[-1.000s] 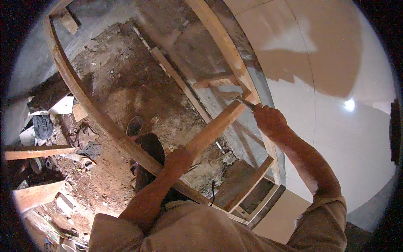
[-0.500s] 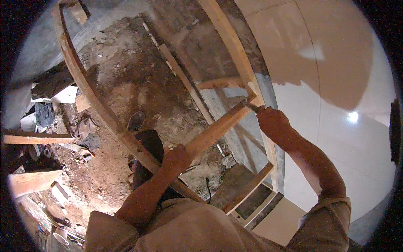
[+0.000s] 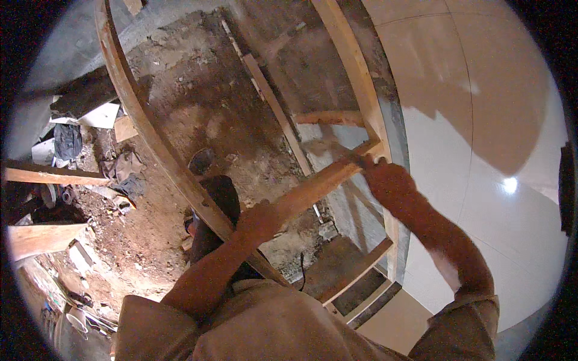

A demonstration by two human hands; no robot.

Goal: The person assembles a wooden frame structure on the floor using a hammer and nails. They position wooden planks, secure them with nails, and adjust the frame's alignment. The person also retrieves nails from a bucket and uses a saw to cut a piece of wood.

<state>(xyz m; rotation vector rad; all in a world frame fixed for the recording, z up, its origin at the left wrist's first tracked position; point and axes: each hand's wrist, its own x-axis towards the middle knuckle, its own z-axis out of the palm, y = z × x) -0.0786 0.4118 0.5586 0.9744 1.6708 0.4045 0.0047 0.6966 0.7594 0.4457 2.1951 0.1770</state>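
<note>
Head view: compared with a second ago, the right hand (image 3: 390, 180) has come closer to the far-right end of the long, flat, tan wooden board (image 3: 318, 189); its grip looks clenched on a dark, slim tool (image 3: 365, 160), blurred. The left hand (image 3: 260, 221) still grasps the board's near-left part. Bare and reddish-tan, the board slants between the long brown wooden beam (image 3: 144, 129) at left and the paler wooden beam (image 3: 352, 57) at right.

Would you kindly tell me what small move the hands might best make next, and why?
Perhaps the left hand should tighten on the wooden crosspiece to steady it, since the right hand has a tool, partly blurred, at the crosspiece's far end, beside the long pale beam.
</note>
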